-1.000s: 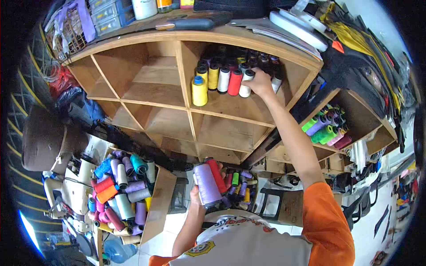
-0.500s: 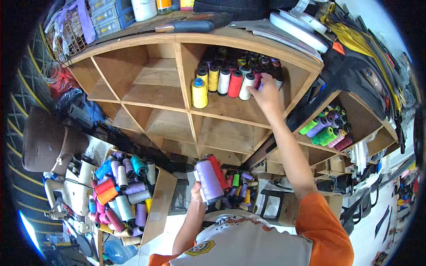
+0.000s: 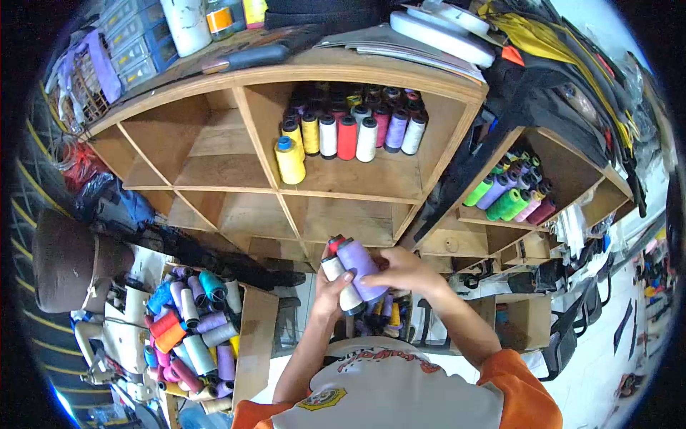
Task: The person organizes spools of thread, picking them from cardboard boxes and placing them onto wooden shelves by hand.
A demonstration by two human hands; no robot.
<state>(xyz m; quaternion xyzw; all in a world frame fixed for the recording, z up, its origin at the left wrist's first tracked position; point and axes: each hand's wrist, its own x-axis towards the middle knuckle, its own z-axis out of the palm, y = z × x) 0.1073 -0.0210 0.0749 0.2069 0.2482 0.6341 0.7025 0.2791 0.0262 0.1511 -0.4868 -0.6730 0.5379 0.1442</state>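
Note:
My left hand [image 3: 330, 292] is wrapped round several thread spools in front of my chest: a white spool [image 3: 341, 284], a purple spool [image 3: 361, 269] and a red spool [image 3: 336, 244] partly hidden behind them. My right hand [image 3: 401, 272] grips the same purple spool from the right, its fingers at the lower part. Beyond my hands, the upper shelf compartment holds upright spools. A yellow spool with a blue top [image 3: 290, 161] stands at their left front, and a white spool [image 3: 366, 140] stands at the front of the row.
The wooden shelf [image 3: 343, 193] spans the view ahead. A cardboard box [image 3: 256, 336] of mixed spools is at the lower left, beside a white sewing machine [image 3: 121, 336]. A smaller shelf [image 3: 572, 168] with green, purple and pink spools is at the right.
My right hand has left the shelf and come down to the spools in my left hand. The white spool in my left hand now shows in front. The view has shifted.

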